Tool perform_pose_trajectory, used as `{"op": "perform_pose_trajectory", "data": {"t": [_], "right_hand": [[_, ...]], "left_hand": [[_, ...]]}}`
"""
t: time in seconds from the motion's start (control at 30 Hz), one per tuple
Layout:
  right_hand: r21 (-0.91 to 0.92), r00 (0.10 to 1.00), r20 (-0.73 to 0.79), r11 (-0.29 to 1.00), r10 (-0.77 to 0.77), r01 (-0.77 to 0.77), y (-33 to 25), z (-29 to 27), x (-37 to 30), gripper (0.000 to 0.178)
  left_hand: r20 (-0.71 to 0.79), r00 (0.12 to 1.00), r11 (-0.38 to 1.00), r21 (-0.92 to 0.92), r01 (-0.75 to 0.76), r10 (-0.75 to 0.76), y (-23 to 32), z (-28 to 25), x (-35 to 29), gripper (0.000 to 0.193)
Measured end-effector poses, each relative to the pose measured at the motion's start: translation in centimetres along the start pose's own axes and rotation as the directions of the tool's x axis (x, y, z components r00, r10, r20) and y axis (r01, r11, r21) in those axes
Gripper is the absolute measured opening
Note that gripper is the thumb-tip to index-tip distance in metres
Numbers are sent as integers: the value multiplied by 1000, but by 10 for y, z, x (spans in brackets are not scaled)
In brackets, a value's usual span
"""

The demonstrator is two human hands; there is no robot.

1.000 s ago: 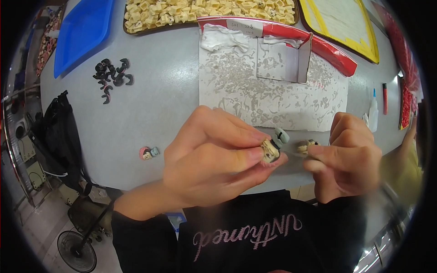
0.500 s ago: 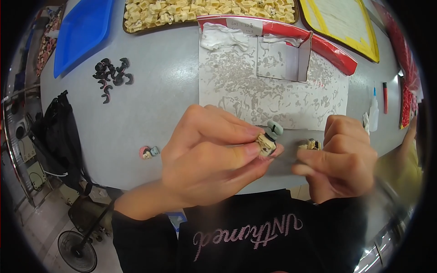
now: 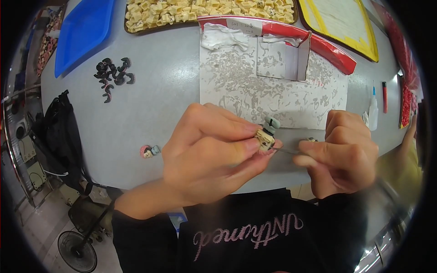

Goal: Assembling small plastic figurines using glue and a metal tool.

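My left hand [image 3: 205, 154] pinches a small figurine [image 3: 265, 140] between thumb and fingers. It has a cream, dark-marked body, a grey-blue top and a bit of pink at its lower edge. Closed round a thin, dark, rod-like tool [image 3: 286, 150], my right hand [image 3: 343, 154] keeps most of it hidden. The tool's far end meets the figurine's lower right side. Just past my right fingertips, a second small figure [image 3: 311, 139] is partly covered. A pink, cream and grey-blue figurine [image 3: 149, 151] lies on the table left of my left hand.
Black curved pieces [image 3: 111, 73] lie in a cluster at left, near a blue tray [image 3: 84, 34]. Cream pieces fill a tray [image 3: 125, 28] at the back. A stained white sheet [image 3: 227, 98] bears an open box [image 3: 304, 59]. A needle-tipped bottle [image 3: 374, 113] stands right.
The thin tool in my right hand now shows, reaching the figurine. My left hand has tilted the figurine slightly, and my right hand has shifted a little.
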State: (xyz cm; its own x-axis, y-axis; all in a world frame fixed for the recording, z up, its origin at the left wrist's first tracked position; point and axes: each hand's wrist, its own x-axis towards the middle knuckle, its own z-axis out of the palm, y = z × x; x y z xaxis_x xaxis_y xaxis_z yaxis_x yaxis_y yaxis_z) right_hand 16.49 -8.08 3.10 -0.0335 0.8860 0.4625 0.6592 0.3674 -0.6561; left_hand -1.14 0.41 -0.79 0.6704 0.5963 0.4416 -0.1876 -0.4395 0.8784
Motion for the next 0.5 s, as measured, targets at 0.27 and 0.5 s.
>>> {"op": "perform_pose_trajectory", "data": {"t": [0.27, 0.5], "right_hand": [[29, 1000, -3, 999, -27, 27, 0, -1, -1, 28], [-31, 996, 21, 996, -83, 84, 6, -4, 1, 26]], "left_hand": [[-26, 1000, 1000, -7, 9, -9, -1, 0, 0, 44], [-25, 999, 999, 21, -32, 32, -2, 1, 3, 42]]}}
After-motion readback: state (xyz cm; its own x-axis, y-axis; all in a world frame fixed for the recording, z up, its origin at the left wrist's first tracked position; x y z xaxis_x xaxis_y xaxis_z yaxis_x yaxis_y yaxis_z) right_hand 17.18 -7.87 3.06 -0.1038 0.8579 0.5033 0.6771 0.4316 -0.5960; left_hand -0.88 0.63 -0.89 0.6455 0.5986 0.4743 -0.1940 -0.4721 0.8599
